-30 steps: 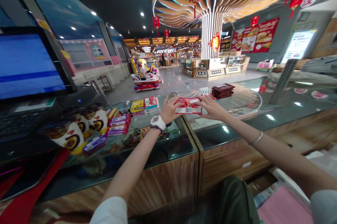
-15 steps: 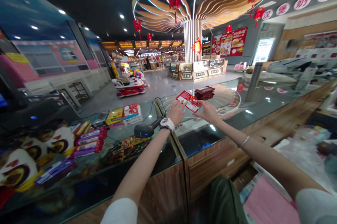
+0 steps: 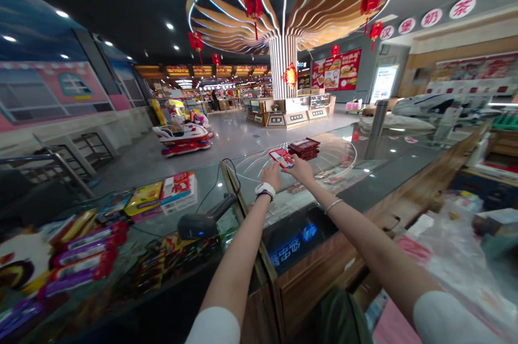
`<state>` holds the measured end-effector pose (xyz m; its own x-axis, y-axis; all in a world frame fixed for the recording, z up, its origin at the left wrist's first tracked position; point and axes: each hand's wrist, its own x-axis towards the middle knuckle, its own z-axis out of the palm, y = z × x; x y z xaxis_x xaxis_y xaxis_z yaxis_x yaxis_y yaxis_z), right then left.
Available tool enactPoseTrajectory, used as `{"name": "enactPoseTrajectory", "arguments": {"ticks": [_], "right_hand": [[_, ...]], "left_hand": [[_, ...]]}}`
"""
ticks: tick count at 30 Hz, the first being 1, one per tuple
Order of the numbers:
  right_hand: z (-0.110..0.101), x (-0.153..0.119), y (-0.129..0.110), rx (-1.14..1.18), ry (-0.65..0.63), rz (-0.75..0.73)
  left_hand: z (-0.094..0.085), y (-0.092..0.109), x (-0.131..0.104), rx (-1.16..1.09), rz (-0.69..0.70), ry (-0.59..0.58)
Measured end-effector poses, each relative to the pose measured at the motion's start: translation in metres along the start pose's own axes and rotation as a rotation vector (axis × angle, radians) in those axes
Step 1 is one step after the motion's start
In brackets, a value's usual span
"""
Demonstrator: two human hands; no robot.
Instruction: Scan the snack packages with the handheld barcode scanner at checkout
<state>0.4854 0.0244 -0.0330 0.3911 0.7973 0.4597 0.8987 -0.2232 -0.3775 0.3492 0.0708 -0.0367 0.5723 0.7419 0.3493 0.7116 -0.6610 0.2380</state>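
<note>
A flat red and white packet [image 3: 282, 158] is over the glass counter, just left of a stack of dark red packets [image 3: 303, 148]. My right hand [image 3: 300, 168] grips the packet's right edge with closed fingers. Close to its near left side is my left hand [image 3: 271, 174], with a white watch on the wrist. The left fingers point forward, and whether they touch the packet is unclear.
A black scanner [image 3: 198, 225] lies on the counter left of my forearm. Boxes [image 3: 176, 186] and wrapped snacks [image 3: 87, 249] cover the left part. A metal post [image 3: 377, 127] rises at right, near clear plastic bags [image 3: 457, 263].
The view has turned to the right. The packet is now tilted flatter and nearer the stack, and my left hand has come off its upper left face to its near side.
</note>
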Motion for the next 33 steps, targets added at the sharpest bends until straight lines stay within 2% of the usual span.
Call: {"name": "enactPoseTrajectory", "arguments": {"ticks": [7,18,23,27,33], "right_hand": [[0.016,0.02,0.005,0.028,-0.086,0.065],[0.027,0.025,0.018,0.045,-0.171,0.078],[0.02,0.025,0.027,-0.028,-0.215,-0.047],[0.009,0.027,0.035,-0.062,-0.303,-0.161],[0.0,0.029,0.038,-0.042,-0.389,-0.223]], "left_hand": [[0.012,-0.005,0.014,0.03,0.012,-0.008],[0.023,-0.011,0.017,0.06,0.087,-0.071],[0.022,-0.01,0.018,0.054,0.094,-0.1],[0.02,-0.006,0.014,0.067,0.146,-0.078],[0.019,-0.006,0.003,0.025,0.213,-0.037]]}}
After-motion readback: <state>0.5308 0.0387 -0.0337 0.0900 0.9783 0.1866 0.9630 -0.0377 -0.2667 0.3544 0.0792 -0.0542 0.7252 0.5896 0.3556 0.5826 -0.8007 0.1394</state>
